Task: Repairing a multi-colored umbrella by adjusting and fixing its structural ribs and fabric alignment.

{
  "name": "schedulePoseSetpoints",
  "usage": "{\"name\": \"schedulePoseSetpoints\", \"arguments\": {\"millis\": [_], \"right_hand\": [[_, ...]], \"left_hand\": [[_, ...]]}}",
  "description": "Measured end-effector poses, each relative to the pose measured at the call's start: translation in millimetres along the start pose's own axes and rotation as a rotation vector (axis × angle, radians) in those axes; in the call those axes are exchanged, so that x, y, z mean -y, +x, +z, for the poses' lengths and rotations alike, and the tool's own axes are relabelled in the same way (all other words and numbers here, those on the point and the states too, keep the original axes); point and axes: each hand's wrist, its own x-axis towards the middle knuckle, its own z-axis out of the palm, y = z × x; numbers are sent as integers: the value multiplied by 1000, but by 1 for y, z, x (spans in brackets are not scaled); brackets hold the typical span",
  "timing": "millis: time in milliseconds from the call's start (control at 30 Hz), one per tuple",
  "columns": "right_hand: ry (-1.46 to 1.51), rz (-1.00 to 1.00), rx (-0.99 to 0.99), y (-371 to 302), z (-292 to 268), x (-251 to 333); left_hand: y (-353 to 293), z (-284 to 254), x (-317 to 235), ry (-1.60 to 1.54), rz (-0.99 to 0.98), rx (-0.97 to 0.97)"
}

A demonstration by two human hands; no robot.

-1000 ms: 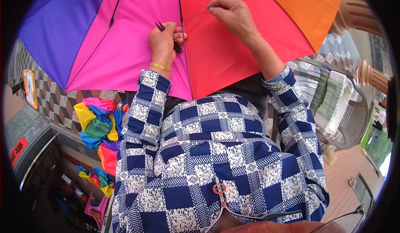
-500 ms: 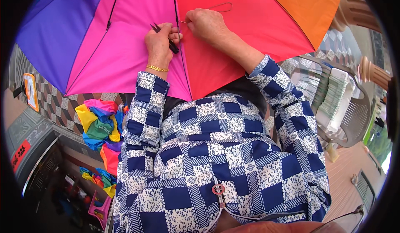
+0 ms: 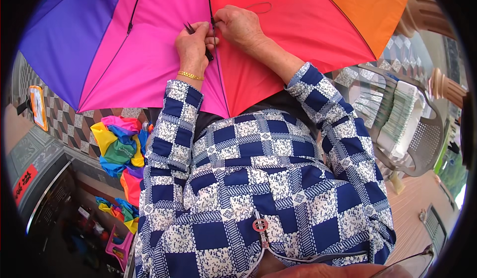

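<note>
Umbrella rib (image 3: 218, 74) | axis lengthwise, tip toward waist | left hand (image 3: 191, 45) clasping black snips (image 3: 209, 55), right hand (image 3: 241, 27) pinching, item unclear

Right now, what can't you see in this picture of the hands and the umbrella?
All in the head view:
Black tool: its middle is covered by the left hand.
Right hand: its own back mostly hides its fingertips, so I can't tell what they hold.
Umbrella: its upper part is cut off by the picture's top edge.
Pink basket: the things inside are too small and dark to name.
</note>
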Motion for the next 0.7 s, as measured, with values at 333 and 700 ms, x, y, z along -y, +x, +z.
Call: {"name": "schedulePoseSetpoints", "arguments": {"millis": [333, 700], "right_hand": [[-80, -95, 29, -6, -18, 2], [-310, -351, -115, 7, -18, 9]], "left_hand": [[0, 6, -3, 39, 44, -19], [-4, 3, -3, -52, 93, -64]]}}
